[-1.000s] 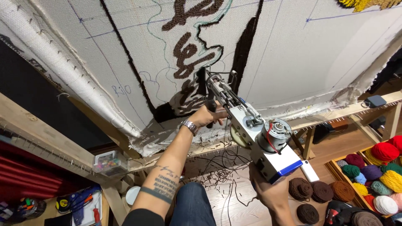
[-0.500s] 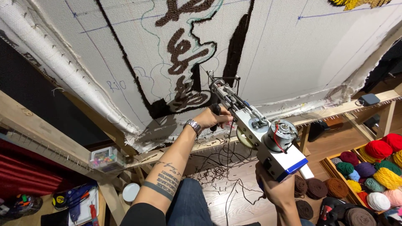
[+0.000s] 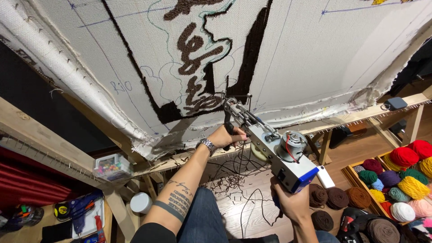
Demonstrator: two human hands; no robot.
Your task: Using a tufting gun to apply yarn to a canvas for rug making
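1. A workshop with a wooden floor (image 3: 243,211): white backing cloth (image 3: 315,58) is stretched on a wooden frame (image 3: 54,153), part-filled with dark brown pile (image 3: 193,45).
2. One tufting gun (image 3: 270,148), grey with a blue base, points up at the cloth, its needle tip touching just beside the brown patch near the lower edge.
3. The left hand (image 3: 222,136) is curled tight round the gun's front handle, a watch at the wrist; the right hand (image 3: 290,202) is wrapped round the rear grip from below.
4. Judged from this pose, clean pile calls for both hands pressing the tip square and firm into the cloth while following the drawn outline.
5. Loose brown yarn (image 3: 234,180) trails to the floor under the gun.
6. At right, a wooden tray (image 3: 355,177) holds at least ten yarn balls, red, green, yellow and pink; four brown ones (image 3: 337,198) sit beside it.
7. One clear box of pins (image 3: 110,166) rests on the frame at left.
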